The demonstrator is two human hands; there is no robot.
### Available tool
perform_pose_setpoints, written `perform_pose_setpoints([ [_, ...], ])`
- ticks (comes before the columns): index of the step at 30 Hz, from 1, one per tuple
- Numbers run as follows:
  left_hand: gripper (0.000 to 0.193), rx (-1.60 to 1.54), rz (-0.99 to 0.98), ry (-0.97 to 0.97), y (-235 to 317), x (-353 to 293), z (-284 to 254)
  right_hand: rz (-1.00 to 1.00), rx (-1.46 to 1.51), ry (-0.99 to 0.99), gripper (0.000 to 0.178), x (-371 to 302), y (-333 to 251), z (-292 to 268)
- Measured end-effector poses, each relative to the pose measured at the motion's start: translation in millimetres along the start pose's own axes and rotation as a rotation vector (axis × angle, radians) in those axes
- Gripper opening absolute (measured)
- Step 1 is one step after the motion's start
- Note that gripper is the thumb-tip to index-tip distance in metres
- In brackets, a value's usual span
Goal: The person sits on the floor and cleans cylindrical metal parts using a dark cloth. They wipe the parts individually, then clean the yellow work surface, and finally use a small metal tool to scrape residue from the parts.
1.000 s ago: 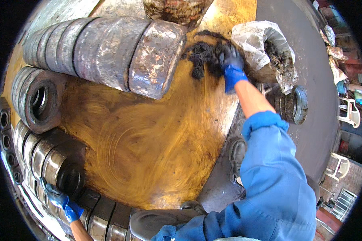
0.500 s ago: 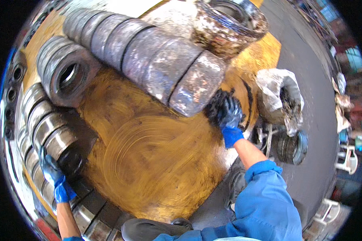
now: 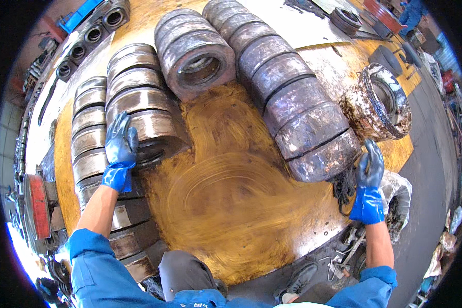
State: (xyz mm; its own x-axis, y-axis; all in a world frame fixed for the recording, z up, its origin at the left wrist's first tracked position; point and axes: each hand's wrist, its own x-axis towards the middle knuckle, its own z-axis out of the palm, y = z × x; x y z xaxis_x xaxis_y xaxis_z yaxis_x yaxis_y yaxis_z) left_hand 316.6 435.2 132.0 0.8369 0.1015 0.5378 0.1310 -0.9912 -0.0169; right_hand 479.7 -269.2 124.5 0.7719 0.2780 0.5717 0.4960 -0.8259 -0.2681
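The right hand (image 3: 372, 172), in a grey glove with a blue cuff, is at the near end of the long row of dark rings (image 3: 292, 97), just off its right side. Its fingers are extended and unclenched; I cannot tell whether they touch the mottled end ring (image 3: 326, 143). A black stringy clump (image 3: 342, 190) lies against the row's near end, just left of this hand; whether glove and clump touch is unclear.

The left hand (image 3: 120, 146), gloved alike, is well to the left of the long row, at 2 lines of shinier metal: the inner shiny row (image 3: 138, 77) and the outer shiny row (image 3: 89, 115). Its fingers are straight, the thumb spread away from them; contact with the metal cannot be made out.

Just left of the long row's far half lies a shorter row (image 3: 172, 46) of dark rings. A smeared yellow sheet (image 3: 226, 210) spreads left of the long row and toward the person. Right of the long row sits a thick caked ring (image 3: 359, 108), and right of its near end a white plastic bag (image 3: 403, 187). Far left of the long row are 4 blocky rings (image 3: 93, 34).
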Motion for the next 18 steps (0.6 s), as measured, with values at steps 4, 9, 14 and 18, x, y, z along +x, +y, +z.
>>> perform_pose_setpoints([
  [4, 0.041, -0.022, -0.02, -0.024, 5.4, 7.9, -2.8, -0.127, -0.168, -0.132, 0.037, 92.1, -45.7, 65.7],
  [9, 0.043, -0.004, -0.02, -0.048, 3.5, 11.6, -6.7, -0.122, -0.14, -0.234, 0.044, 140.1, -60.8, 126.0],
  [14, 0.042, -0.043, -0.043, -0.047, 7.7, 13.4, -14.6, -0.037, -0.127, -0.333, 0.055, 140.2, -66.0, 131.5],
  [18, 0.043, -0.035, -0.008, 0.031, 41.5, 45.1, -10.8, -0.07, -0.13, -0.251, 0.055, 137.1, -57.6, 130.6],
])
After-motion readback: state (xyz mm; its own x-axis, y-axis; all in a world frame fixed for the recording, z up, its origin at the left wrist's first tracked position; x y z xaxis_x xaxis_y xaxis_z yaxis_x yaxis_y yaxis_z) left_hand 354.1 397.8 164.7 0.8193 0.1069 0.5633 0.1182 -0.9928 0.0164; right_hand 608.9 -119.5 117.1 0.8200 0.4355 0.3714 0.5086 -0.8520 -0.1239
